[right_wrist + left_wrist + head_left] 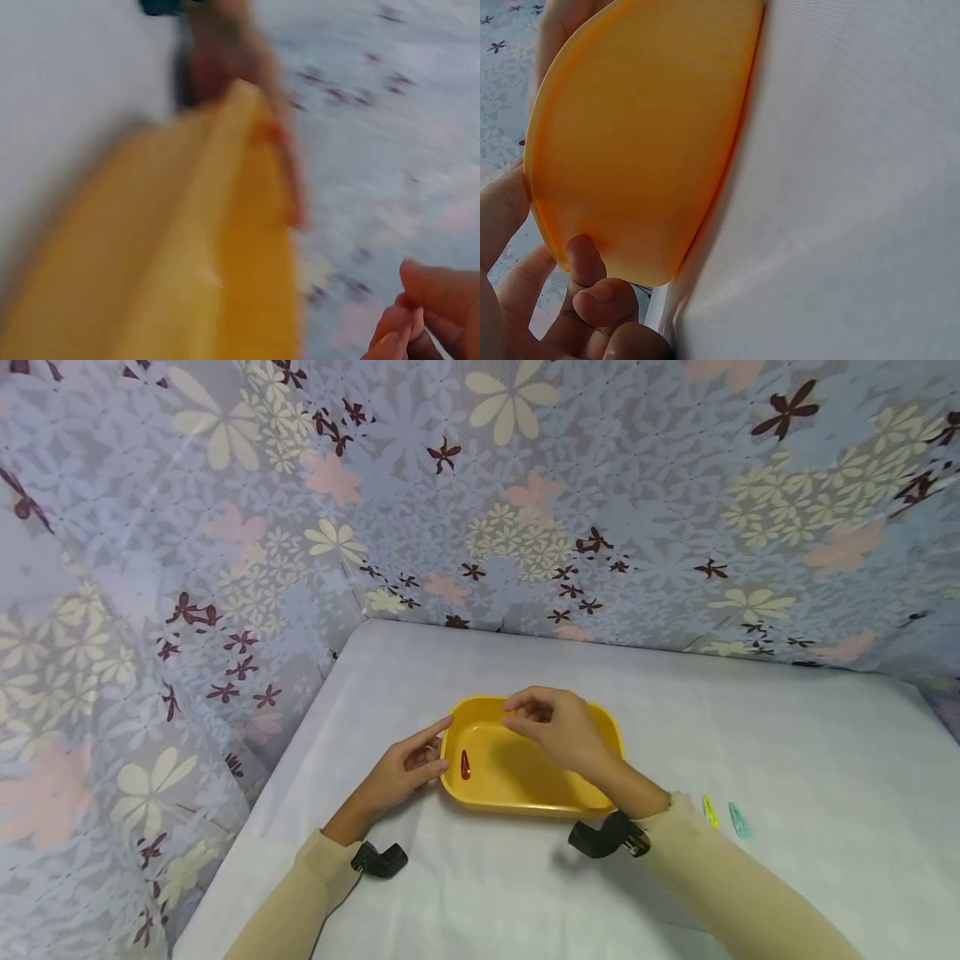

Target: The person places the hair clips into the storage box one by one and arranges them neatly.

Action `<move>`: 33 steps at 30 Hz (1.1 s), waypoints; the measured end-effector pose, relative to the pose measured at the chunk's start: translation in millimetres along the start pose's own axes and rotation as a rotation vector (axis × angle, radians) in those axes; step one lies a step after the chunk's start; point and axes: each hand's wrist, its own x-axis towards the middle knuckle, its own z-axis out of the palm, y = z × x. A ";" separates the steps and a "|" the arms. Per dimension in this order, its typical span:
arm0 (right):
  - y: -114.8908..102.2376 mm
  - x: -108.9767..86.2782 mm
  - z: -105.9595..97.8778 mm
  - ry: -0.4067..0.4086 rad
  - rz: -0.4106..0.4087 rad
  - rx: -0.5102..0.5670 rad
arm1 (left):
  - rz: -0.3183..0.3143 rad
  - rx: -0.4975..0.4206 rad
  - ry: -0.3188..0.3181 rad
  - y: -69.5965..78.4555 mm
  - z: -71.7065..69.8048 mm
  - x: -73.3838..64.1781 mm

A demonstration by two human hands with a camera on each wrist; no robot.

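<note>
A yellow plastic tray (pixel 517 810) sits on the white-covered table, with a red snap hair clip (pixel 466 765) inside near its left end. My left hand (pixel 401 774) holds that left end, index finger and thumb spread along the rim. In the left wrist view its fingers (pixel 585 259) touch the tray's outer wall (pixel 645 150). Over the tray's far side hovers my right hand (pixel 558 727), fingers bent, with a small gap between thumb and index and nothing visible there. The right wrist view shows the thumb and fingers (pixel 442 292) near each other beyond the blurred tray (pixel 187 247).
On the table right of the tray lie a yellow hair clip (pixel 710 811) and a teal hair clip (pixel 738 819), partly beside the right sleeve (pixel 720 877). Flower-patterned cloth (pixel 420 485) hangs behind and left of the white table cover (pixel 787 735).
</note>
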 end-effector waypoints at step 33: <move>176.9 -183.0 -182.7 0.163 0.071 -0.449 | -0.041 -0.056 0.021 4.5 9.0 0.2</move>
